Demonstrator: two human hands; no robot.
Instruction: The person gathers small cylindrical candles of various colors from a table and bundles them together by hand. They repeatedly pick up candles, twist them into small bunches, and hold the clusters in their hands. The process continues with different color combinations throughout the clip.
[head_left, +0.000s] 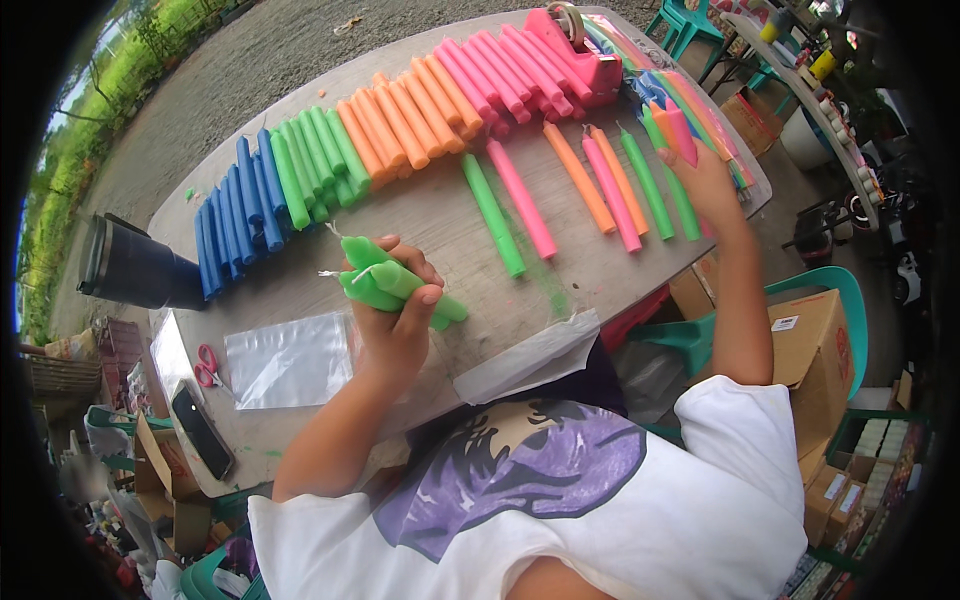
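My left hand (392,310) is wrapped round a bunch of green candles (405,282), held above the table with the white wicks to the left. My right hand (705,180) is at the right of the table, its fingers closed on a pink candle (681,135). Orange and green candle ends show right beside that grip; I cannot tell whether they are held too. Near it lie loose candles in a spaced row: a green candle (493,215), a pink candle (522,200), an orange candle (580,180) and several others.
Stacked at the back are blue candles (240,205), green candles (318,150), orange candles (405,115) and pink candles (510,65), beside a pink tape dispenser (590,70). At the left are a dark tumbler (140,262), scissors (206,366), a phone (202,430) and clear plastic bags (290,360).
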